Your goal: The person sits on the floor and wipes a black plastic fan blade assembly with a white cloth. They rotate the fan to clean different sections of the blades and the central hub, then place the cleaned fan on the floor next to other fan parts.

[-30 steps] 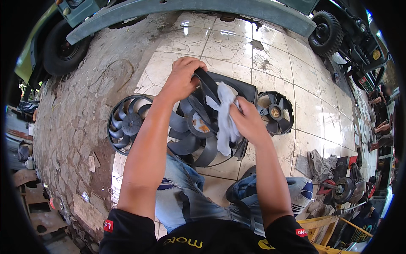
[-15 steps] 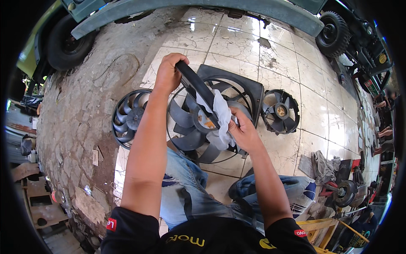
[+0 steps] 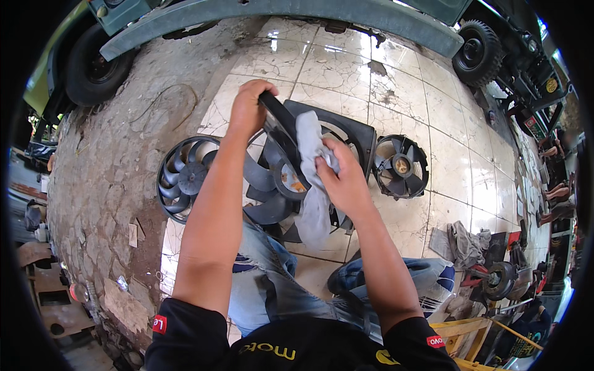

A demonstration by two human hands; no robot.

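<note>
My left hand [image 3: 249, 110] grips the upper end of a black fan ring [image 3: 279, 117], held up tilted and seen nearly edge-on. A pale grey cloth [image 3: 314, 216] is pinched in my right hand [image 3: 348, 182] and lies against the ring's right side, its lower end hanging down. Below them on the floor rests a large black radiator fan [image 3: 272, 210] with a square shroud [image 3: 359, 131], partly hidden by my hands and the cloth. To its left is a many-bladed ring fan [image 3: 193, 178], partly behind my left forearm. A smaller black fan [image 3: 401, 167] stands at the right.
Cracked white tiles [image 3: 458, 161] meet rough stone ground [image 3: 105, 161] on the left. A vehicle's grey bumper [image 3: 278, 18] spans the far side, with tyres [image 3: 476, 52] nearby. At the right lie a grey rag [image 3: 465, 244] and a small wheel [image 3: 500, 281]. A yellow wooden frame [image 3: 461, 334] is at lower right.
My right hand has moved slightly up and left along the ring with the cloth, which now stretches longer up and down. My left hand keeps its hold. The whole view has shifted slightly.
</note>
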